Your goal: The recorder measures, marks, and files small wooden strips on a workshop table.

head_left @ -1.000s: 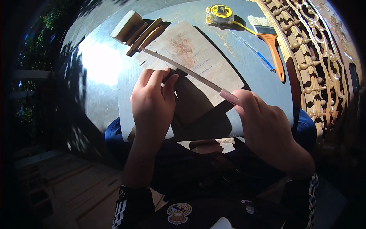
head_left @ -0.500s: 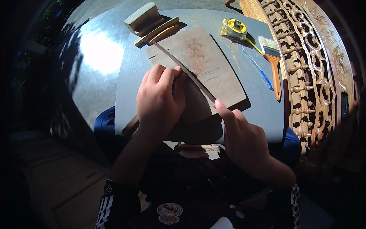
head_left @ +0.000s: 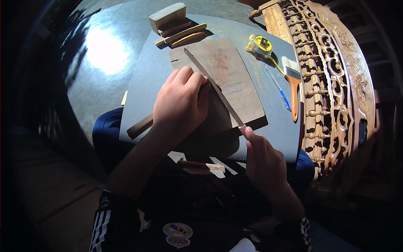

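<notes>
My left hand (head_left: 180,94) is closed around a wooden strip (head_left: 140,126) and presses it down on a flat wooden board (head_left: 245,94). One end of the strip sticks out at the lower left, below my forearm. The fingers hide the strip's other end. My right hand (head_left: 266,161) grips the pinkish handle of a long, narrow metal blade (head_left: 228,104), with the thumb along it. Slanting across the board, the blade runs close beside my left fingertips, its tip pointing far left. I cannot tell whether its edge has teeth.
Beyond the board lie several wooden pieces (head_left: 184,33) and a wood block (head_left: 170,17). To the right are a yellow tape measure (head_left: 261,44), a blue pen (head_left: 282,94) and a paintbrush (head_left: 294,96). Carved wooden furniture (head_left: 327,80) borders the grey table (head_left: 145,80) on the right.
My right hand has drawn the blade back a little toward me. My left hand keeps its grip on the wooden strip. The whole view has shifted slightly.
</notes>
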`<state>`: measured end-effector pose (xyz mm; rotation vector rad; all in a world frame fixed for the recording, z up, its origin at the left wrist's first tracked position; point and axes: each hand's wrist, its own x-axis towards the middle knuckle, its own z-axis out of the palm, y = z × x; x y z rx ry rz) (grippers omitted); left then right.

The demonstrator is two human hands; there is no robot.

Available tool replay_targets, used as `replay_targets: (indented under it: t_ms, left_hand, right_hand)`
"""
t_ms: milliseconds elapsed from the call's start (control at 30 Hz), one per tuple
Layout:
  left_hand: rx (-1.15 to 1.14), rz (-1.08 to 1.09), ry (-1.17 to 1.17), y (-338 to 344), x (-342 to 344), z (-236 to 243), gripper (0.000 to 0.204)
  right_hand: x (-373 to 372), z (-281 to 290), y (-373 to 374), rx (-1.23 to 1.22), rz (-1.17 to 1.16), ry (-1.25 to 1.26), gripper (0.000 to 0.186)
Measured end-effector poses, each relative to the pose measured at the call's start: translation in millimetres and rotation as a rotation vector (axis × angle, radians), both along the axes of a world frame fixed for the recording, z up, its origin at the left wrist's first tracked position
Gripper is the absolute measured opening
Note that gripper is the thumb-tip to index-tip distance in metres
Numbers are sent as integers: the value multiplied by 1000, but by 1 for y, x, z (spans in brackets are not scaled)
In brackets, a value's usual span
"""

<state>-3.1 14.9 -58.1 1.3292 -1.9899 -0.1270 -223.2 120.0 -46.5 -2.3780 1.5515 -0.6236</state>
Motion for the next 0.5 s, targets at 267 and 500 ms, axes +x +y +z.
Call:
replay_targets:
  t_ms: [267,500]
  left_hand:
    - [10,33,6,-1,-2,3,11]
    - [26,-15,12,0,3,-1,10]
  right_hand:
    - [15,4,-4,-15,5,98,46]
    - [8,13,32,85,-169,-40,32]
